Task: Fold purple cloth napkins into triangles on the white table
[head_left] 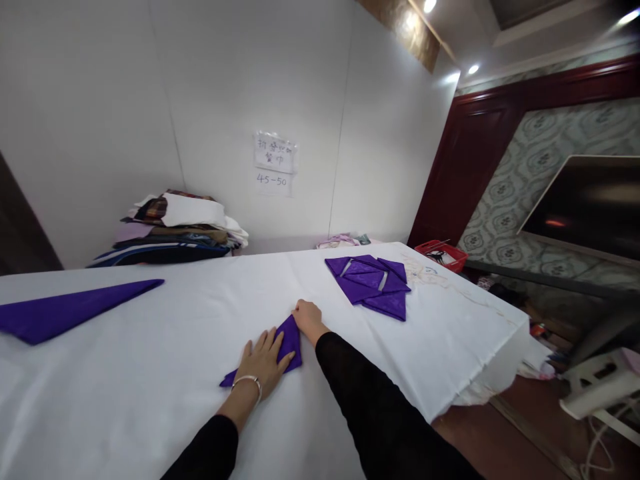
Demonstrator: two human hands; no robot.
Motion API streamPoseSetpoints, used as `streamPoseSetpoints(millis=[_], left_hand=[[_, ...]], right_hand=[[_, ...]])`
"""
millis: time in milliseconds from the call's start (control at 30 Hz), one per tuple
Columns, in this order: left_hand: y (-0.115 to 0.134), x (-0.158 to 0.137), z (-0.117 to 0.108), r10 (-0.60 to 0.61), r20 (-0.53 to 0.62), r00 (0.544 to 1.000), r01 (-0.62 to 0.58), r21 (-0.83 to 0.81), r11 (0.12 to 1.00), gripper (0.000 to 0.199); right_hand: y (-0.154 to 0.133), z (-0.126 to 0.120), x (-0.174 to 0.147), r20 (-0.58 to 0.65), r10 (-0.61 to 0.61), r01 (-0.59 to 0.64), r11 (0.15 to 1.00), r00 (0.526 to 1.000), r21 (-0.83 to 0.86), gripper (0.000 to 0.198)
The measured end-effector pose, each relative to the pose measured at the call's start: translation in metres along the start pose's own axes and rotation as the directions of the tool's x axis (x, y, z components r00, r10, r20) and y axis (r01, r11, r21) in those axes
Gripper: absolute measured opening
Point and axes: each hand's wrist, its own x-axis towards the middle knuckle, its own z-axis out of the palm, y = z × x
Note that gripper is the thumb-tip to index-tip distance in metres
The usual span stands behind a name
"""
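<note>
A purple cloth napkin (291, 341), folded into a small pointed shape, lies on the white tablecloth (165, 393) in front of me. My left hand (263, 363) rests flat on it with the fingers spread, covering its middle. At the napkin's far right corner, my right hand (309, 317) is closed, with the fingers pinching the tip. To the right lie several folded purple napkins (367, 279) in an overlapping group. Over on the left is another purple cloth (75, 310), folded into a long triangle.
A pile of folded clothes (185, 230) stands at the table's back left, against the white wall (225, 80) with handwritten paper signs (274, 153). A red basket (445, 257) is beyond the far right corner. A white stool (603, 380) stands at the lower right.
</note>
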Motion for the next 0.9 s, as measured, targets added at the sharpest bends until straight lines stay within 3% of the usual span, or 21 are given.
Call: streamPoseSetpoints(millis=[133, 200, 300, 367, 500, 700, 900], left_hand=[[0.001, 0.000, -0.002, 0.003, 0.010, 1.000, -0.003, 0.000, 1.000, 0.064], [0.002, 0.000, -0.003, 0.002, 0.013, 1.000, -0.002, 0.003, 1.000, 0.065], [0.003, -0.002, -0.007, 0.014, 0.017, 1.000, -0.014, 0.011, 1.000, 0.064], [0.003, -0.003, -0.009, 0.029, 0.037, 0.999, -0.030, 0.014, 0.999, 0.063], [0.005, -0.003, -0.011, 0.026, 0.075, 0.997, -0.027, 0.011, 1.000, 0.064], [0.004, -0.001, -0.007, -0.005, 0.061, 0.998, 0.003, 0.031, 1.000, 0.070], [0.003, 0.002, -0.004, -0.005, 0.087, 0.996, -0.001, 0.067, 0.998, 0.070]], right_hand=[[-0.008, -0.013, -0.004, -0.020, -0.016, 0.016, 1.000, 1.000, 0.003, 0.025], [-0.016, -0.017, -0.013, -0.076, -0.140, 0.143, 0.989, 0.987, 0.026, 0.030], [-0.028, -0.014, -0.033, -0.089, -0.445, 0.451, 0.890, 0.891, 0.061, 0.038], [-0.030, -0.008, -0.043, 0.012, -0.555, 0.553, 0.830, 0.832, 0.076, 0.043], [-0.025, 0.005, -0.043, 0.167, -0.565, 0.560, 0.825, 0.808, 0.080, 0.050], [-0.019, 0.011, -0.019, 0.233, -0.477, 0.465, 0.879, 0.847, 0.110, 0.062], [-0.017, 0.016, -0.010, 0.207, -0.454, 0.447, 0.891, 0.867, 0.082, 0.063]])
